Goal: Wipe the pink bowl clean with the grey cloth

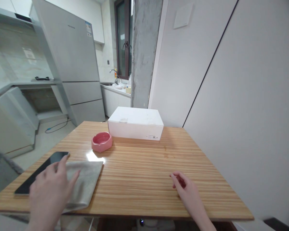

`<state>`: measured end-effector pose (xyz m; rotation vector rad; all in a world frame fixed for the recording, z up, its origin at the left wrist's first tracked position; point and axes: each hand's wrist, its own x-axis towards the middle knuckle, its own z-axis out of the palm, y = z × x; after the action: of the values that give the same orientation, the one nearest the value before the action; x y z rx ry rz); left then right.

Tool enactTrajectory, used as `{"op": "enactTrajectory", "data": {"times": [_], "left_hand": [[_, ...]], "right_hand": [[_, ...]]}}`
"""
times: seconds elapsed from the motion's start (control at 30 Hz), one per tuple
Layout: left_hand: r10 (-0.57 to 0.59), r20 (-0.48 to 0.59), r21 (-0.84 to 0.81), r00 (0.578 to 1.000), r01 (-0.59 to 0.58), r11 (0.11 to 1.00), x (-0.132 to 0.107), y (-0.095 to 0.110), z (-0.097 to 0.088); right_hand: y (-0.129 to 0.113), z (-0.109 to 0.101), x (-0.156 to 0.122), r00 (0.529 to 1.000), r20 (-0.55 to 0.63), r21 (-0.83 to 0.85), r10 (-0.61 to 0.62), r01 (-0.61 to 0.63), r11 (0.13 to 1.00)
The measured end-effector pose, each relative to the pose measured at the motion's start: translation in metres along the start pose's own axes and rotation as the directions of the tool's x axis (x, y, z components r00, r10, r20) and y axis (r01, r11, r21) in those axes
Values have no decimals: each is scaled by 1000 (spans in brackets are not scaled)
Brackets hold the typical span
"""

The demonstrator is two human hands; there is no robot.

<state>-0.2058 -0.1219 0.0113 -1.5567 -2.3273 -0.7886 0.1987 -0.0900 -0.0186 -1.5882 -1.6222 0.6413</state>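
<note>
My left hand (51,189), slightly blurred, hovers over the front left of the table with thumb and fingers apart and nothing in them. Beneath it lie a folded grey cloth (86,179) and, to the left, a flat black tablet-like slab (42,168), both partly hidden by the hand. Whether the hand touches either one I cannot tell. My right hand (185,186) is at the front right, over bare wood, its fingers curled in toward the thumb. No object shows in its loose curl. A pink, many-sided ashtray (101,141) sits beyond the cloth.
A closed white box (136,125) stands at the back of the striped wooden table (139,179). A pale wall (231,128) runs along the right side. Behind the table are a grey pillar (145,54), a tall fridge (74,54) and a sink counter (115,96).
</note>
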Motion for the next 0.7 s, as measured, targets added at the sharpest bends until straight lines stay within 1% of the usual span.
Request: {"op": "enactTrajectory", "data": {"times": [0.03,0.07,0.1,0.13,0.17,0.23,0.27,0.33,0.4,0.47,0.57,0.7], "left_hand": [[63,-37,39,997,-62,997,-6,20,1],[154,-3,-4,988,-154,988,-12,39,3],[219,84,-87,972,-211,974,-18,58,8],[266,203,-161,942,-235,958,-23,75,14],[293,310,-194,904,-242,951,-29,89,20],[289,444,-139,848,-254,957,-38,109,33],[287,477,-102,831,-272,957,-43,115,39],[312,496,-65,810,-323,944,-49,119,48],[366,488,-90,793,-371,924,-54,117,53],[399,475,-127,784,-388,913,-56,114,55],[404,460,-155,790,-376,913,-58,111,56],[398,440,-143,805,-375,916,-59,110,56]], "right_hand": [[-4,8,-1,999,3,-69,-36,36,997],[-8,18,-2,997,10,-150,-78,78,986],[-13,28,-3,993,26,-238,-118,121,964],[-17,38,-5,988,47,-329,-148,155,932],[-20,47,-6,985,60,-416,-164,174,893],[-24,61,-7,978,79,-540,-192,204,816],[-24,65,-8,973,91,-578,-210,223,785],[-23,69,-9,960,120,-617,-253,272,739],[-21,69,-9,948,143,-627,-285,310,714],[-20,67,-10,943,146,-627,-299,322,710],[-21,66,-12,942,133,-599,-309,325,732],[-23,65,-15,943,126,-570,-308,323,756]]}}
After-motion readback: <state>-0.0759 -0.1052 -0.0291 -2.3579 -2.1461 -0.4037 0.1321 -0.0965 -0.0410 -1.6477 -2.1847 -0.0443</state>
